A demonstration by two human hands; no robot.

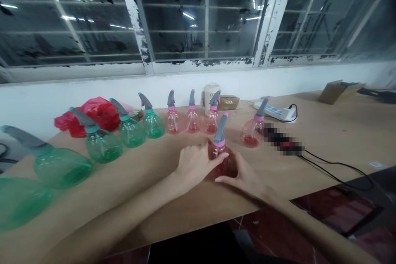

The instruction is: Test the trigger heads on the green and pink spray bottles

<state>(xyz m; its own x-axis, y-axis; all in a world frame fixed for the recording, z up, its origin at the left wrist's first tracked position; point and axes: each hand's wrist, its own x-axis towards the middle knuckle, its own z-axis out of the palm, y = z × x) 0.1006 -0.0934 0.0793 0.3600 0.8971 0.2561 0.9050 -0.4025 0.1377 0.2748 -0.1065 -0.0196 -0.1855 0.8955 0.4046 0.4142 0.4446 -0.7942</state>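
A pink spray bottle (220, 143) with a grey trigger head stands upright on the table near its front edge. My left hand (198, 159) is closed around its left side, the thumb lying across the front. On the other side my right hand (244, 175) curls around the lower body. Red liquid shows in another pink spray bottle (252, 134) to the right. Behind stand several more pink ones, such as this pink spray bottle (192, 119). Several green spray bottles, among them this green spray bottle (103, 146), curve along the left.
A red plastic bag (95, 113) lies behind the green bottles. By the wall are a white canister (211, 90) and a small cardboard box (229, 102). A power strip (275, 112), a pixelated dark object with cables (284, 142) and an open carton (335, 91) lie right.
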